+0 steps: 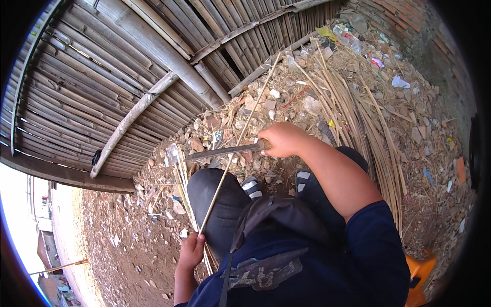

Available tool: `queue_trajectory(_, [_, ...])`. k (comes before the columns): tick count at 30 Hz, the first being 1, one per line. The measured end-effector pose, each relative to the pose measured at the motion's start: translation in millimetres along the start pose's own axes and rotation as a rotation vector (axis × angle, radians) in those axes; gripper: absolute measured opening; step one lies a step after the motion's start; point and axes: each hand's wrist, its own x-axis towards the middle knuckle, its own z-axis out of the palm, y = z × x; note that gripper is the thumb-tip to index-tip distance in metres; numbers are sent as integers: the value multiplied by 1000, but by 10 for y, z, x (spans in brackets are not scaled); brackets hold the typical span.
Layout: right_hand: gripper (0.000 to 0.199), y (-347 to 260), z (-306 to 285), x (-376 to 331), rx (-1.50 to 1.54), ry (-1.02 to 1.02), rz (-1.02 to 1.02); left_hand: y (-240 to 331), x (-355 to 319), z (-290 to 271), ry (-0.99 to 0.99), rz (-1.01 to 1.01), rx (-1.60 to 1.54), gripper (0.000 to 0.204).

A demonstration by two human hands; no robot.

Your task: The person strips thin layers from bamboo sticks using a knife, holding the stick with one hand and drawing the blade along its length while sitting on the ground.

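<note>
My right hand (280, 139) is closed round the handle of a long knife (221, 152). Its dark, flat blade points left and crosses a thin bamboo strip (249, 121) above my left knee; whether it touches the strip is unclear. Low at my left side, my left hand (192, 250) is closed on the near end of that strip. From there the strip slants up and away to the right, past the blade. Several pale strips (183, 190) lie beside my left leg, close to the left hand.
A big bundle of bamboo strips (358, 118) lies on the ground at my right. Ahead and left stands a bamboo slat wall (133, 56); a brick wall (434, 51) rises far right. Rubble and litter cover the soil. Something orange (419, 276) sits behind my right side.
</note>
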Motion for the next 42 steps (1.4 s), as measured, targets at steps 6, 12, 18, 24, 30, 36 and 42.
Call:
queue_trajectory(6, [37, 83, 38, 109, 35, -9, 59, 81, 53, 22, 191, 34, 106, 27])
queue_trajectory(12, [37, -158, 76, 66, 1, -80, -55, 35, 97, 62, 112, 27, 185, 32])
queue_trajectory(18, [39, 167, 215, 295, 186, 107, 153, 102, 138, 115, 127, 23, 245, 37])
queue_trajectory(24, [35, -157, 206, 184, 24, 2, 7, -37, 169, 185, 131, 32, 264, 40])
queue_trajectory(30, [32, 138, 91, 270, 200, -70, 100, -259, 244, 258, 161, 68, 216, 39])
queue_trajectory(36, [28, 251, 59, 207, 186, 270, 196, -197, 181, 190, 189, 57, 268, 34])
queue_trajectory(42, [25, -35, -68, 1, -14, -30, -56, -521, -188, 217, 157, 83, 317, 30])
